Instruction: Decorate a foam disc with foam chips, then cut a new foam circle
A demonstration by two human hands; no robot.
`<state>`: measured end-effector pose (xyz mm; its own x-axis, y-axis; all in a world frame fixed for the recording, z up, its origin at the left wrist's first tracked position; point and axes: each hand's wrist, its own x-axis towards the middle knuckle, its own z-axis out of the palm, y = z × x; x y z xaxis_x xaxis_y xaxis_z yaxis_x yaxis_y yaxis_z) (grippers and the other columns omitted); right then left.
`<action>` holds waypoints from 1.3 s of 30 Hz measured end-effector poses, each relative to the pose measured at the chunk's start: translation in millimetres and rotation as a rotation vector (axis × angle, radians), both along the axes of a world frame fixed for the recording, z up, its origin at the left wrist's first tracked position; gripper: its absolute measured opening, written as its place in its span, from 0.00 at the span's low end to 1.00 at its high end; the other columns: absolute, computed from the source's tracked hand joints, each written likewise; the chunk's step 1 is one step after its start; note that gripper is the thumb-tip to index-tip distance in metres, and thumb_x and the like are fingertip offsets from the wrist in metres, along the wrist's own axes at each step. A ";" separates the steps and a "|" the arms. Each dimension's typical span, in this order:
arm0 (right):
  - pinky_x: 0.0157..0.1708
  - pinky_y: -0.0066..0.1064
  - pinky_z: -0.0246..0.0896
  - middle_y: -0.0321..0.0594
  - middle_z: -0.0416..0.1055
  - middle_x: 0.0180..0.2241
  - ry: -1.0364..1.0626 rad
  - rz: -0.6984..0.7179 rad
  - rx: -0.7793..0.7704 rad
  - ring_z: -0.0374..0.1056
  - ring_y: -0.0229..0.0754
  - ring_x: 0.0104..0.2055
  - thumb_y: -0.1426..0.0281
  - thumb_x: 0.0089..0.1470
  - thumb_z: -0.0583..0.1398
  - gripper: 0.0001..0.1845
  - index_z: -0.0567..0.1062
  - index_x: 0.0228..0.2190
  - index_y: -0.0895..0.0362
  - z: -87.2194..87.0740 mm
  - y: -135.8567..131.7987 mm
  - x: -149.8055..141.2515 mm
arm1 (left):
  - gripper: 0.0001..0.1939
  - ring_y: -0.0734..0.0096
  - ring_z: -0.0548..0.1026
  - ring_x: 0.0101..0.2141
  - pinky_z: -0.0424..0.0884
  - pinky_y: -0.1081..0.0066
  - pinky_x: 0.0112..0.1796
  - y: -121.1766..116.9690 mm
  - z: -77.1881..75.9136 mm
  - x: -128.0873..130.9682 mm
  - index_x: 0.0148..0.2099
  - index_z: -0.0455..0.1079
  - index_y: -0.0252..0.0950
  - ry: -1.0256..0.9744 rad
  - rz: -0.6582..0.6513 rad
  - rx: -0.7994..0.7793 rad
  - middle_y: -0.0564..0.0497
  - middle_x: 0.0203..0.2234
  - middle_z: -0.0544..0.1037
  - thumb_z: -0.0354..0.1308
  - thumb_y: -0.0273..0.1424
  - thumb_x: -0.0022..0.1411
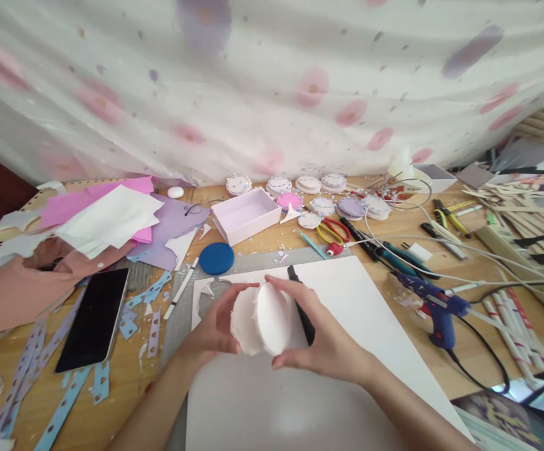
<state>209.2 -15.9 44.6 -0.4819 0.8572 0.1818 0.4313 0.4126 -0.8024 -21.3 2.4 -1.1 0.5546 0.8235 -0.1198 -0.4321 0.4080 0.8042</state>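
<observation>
Above a large white foam sheet (370, 326), my left hand (213, 329) grips a white foam disc (245, 321) with a ragged edge by its left side. Against or very close to it, a second white foam disc (272, 319) is tilted on edge, pinched between the thumb and fingers of my right hand (319, 335). Whether the two discs touch I cannot tell. A black utility knife (293, 274) lies on the sheet, partly hidden behind my right hand. White cut-off scraps (201, 294) rest at the sheet's back left corner.
A blue round lid (216, 258), a white box (248, 219) and several decorated discs (351, 208) stand at the back. To the right are pliers (406, 260), a blue glue gun (441, 313) and trailing cables. A tablet (94, 319) and paper strips (69, 401) lie left.
</observation>
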 end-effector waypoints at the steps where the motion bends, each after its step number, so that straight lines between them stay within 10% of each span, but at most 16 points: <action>1: 0.61 0.45 0.53 0.46 0.56 0.64 -0.005 0.026 0.008 0.54 0.53 0.64 0.58 0.43 0.71 0.54 0.48 0.63 0.45 -0.7 -1.7 -3.3 | 0.42 0.39 0.67 0.55 0.67 0.58 0.48 0.1 1.1 1.4 0.55 0.70 0.46 0.004 -0.002 0.006 0.45 0.53 0.73 0.77 0.36 0.34; 39: 0.59 0.47 0.52 0.48 0.56 0.64 -0.154 0.077 0.139 0.49 0.53 0.66 0.64 0.40 0.73 0.60 0.43 0.64 0.47 -12.8 -2.4 -15.5 | 0.40 0.52 0.70 0.52 0.67 0.68 0.44 1.0 4.3 6.2 0.55 0.70 0.47 -0.011 -0.058 0.082 0.47 0.50 0.74 0.77 0.35 0.36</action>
